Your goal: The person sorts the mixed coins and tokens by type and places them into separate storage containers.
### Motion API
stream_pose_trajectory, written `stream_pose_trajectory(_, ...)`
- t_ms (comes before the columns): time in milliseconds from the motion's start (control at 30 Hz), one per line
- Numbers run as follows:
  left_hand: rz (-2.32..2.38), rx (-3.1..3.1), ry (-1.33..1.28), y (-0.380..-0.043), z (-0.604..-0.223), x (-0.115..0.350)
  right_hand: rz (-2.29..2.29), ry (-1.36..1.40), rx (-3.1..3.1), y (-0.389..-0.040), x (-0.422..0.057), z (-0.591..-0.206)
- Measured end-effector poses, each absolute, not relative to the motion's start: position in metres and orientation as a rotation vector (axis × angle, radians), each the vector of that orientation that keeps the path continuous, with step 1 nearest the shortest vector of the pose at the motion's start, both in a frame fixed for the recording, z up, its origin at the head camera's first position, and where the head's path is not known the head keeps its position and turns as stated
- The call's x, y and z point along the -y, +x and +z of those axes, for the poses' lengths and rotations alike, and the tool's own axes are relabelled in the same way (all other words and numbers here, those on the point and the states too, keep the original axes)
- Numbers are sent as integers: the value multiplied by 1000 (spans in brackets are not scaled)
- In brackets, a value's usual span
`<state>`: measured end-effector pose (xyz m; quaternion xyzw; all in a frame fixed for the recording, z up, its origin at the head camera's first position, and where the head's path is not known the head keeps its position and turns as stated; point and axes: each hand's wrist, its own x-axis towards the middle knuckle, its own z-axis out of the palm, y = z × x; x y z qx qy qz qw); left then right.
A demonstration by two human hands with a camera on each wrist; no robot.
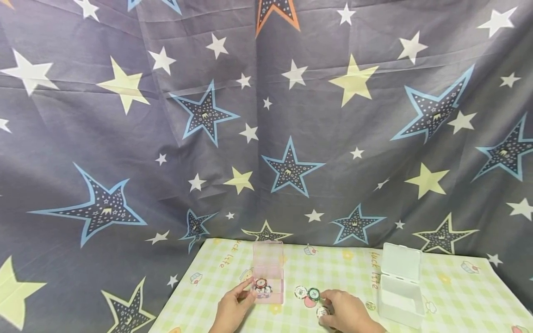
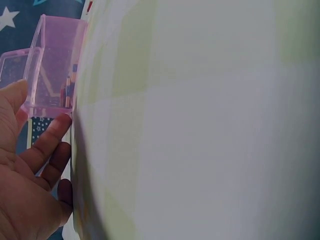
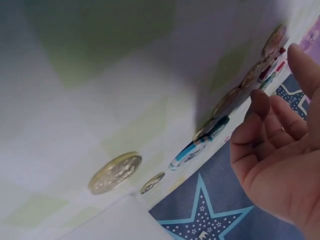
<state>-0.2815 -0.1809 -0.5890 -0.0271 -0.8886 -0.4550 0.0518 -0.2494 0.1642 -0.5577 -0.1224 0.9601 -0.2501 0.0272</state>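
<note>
On my head view the left hand (image 1: 233, 306) has thumb and fingers spread, touching the left side of an open, translucent pink plastic box (image 1: 278, 297); inside I see a round red-and-white chip (image 1: 261, 283) among others. I see the right hand (image 1: 347, 311) loosely bent, thumb apart from fingers, at a round white-and-black chip (image 1: 322, 312) on the cloth-covered counter (image 1: 458, 296); I cannot tell whether they touch. A round green-and-white chip (image 1: 314, 294) lies near its fingertips, a gold-coloured coin (image 1: 370, 305) beside the open white plastic box (image 1: 400, 317).
</note>
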Motion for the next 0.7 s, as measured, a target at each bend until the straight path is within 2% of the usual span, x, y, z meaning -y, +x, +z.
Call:
stream_pose_trajectory(267,-1399,2694,-87,-282,-590,181,-677,-467,-3051,-247,-163,-559)
stream_pose_trajectory(700,-1402,2703,-88,-283,-591,183,-747,-443,-3005,-248,-155,-558)
